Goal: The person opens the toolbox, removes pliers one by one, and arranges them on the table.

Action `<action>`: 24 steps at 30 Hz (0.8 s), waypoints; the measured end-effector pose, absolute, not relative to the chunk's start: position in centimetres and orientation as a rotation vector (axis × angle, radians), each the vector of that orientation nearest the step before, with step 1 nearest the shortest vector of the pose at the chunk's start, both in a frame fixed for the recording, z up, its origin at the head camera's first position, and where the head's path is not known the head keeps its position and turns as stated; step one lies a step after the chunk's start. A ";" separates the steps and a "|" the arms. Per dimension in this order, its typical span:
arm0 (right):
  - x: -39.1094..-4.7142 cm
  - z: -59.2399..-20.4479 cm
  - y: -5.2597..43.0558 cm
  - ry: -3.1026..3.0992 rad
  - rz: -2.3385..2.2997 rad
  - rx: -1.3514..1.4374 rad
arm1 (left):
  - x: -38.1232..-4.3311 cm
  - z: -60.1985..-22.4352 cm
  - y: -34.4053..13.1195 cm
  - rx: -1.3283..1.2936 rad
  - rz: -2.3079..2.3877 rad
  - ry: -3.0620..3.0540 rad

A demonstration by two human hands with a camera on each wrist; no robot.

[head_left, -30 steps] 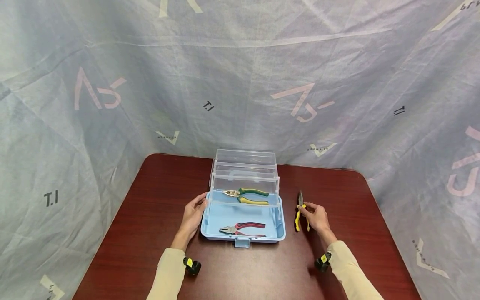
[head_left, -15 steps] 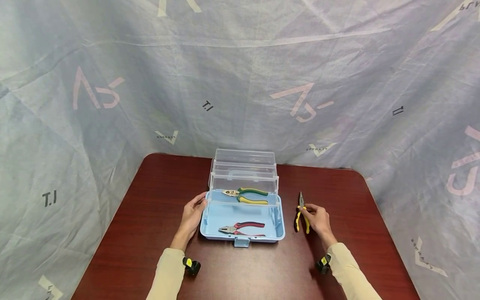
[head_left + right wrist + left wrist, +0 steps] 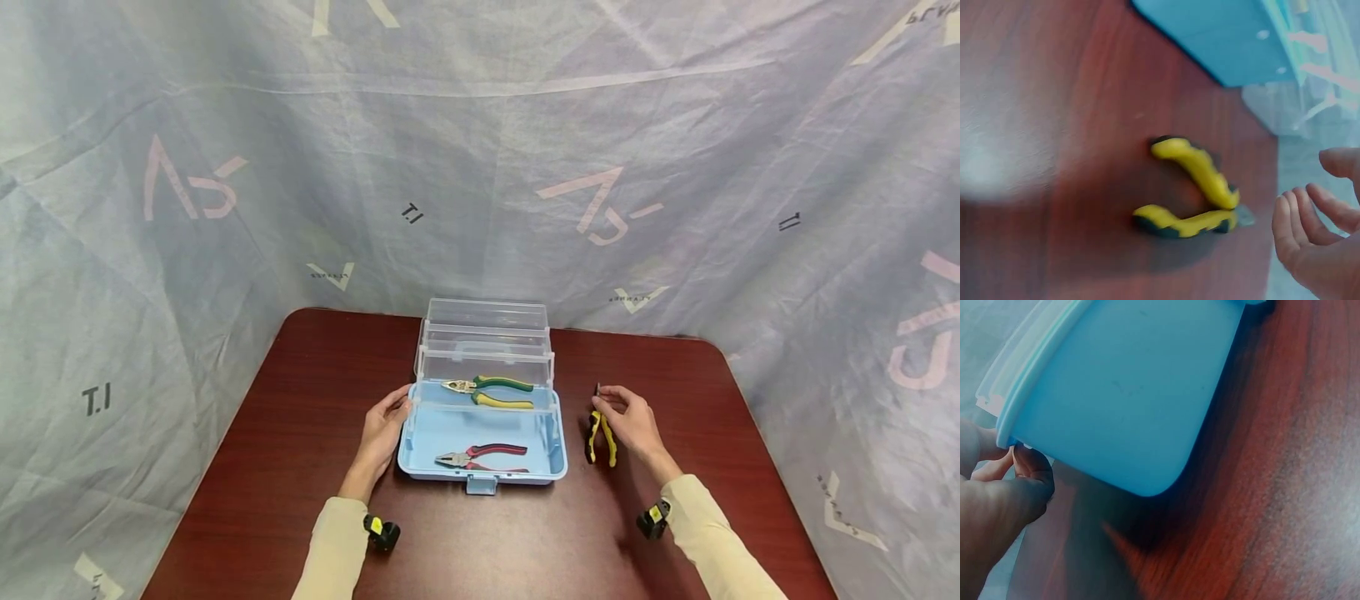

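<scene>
Yellow-black pliers (image 3: 1207, 178) lie V-shaped on the glossy, wood-grained table (image 3: 1035, 187).

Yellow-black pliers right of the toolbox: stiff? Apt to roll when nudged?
The pliers look stiff, with a metal nose; the handles may swing together if squeezed. Spread apart on the table, those handles make rolling unlikely; sliding seems likelier.

Wrinkled pale-grey fabric sheeting (image 3: 480, 167), printed with pink logos (image 3: 171, 177), black "T.I" letters (image 3: 96, 399) and cream V-shaped marks (image 3: 330, 275), hangs behind and along both sides of a dark reddish-brown wood-grain table (image 3: 315, 408) with rounded far corners, a soft patch of light (image 3: 487, 533) gleaming on its near part.
</scene>
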State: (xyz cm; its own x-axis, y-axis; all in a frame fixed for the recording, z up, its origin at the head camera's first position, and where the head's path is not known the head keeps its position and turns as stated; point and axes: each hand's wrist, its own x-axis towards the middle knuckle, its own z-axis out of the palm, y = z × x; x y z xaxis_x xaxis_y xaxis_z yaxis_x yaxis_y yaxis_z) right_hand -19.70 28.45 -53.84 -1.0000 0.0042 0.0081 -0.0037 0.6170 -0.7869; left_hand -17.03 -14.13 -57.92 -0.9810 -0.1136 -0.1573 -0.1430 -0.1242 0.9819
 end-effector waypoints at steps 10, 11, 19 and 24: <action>-20.5 -48.7 25.5 -2.733 1.537 0.167 | -17.0 -57.6 -14.3 -0.307 2.285 2.041; -20.5 -47.9 24.9 -2.725 1.556 0.184 | -16.9 -57.3 -14.3 -0.308 2.283 2.037; -22.5 -48.6 22.7 -2.696 1.556 0.297 | -17.2 -58.1 -14.4 -0.326 2.295 2.050; -23.1 -48.1 21.0 -2.686 1.568 0.400 | -17.2 -58.0 -14.4 -0.312 2.262 2.068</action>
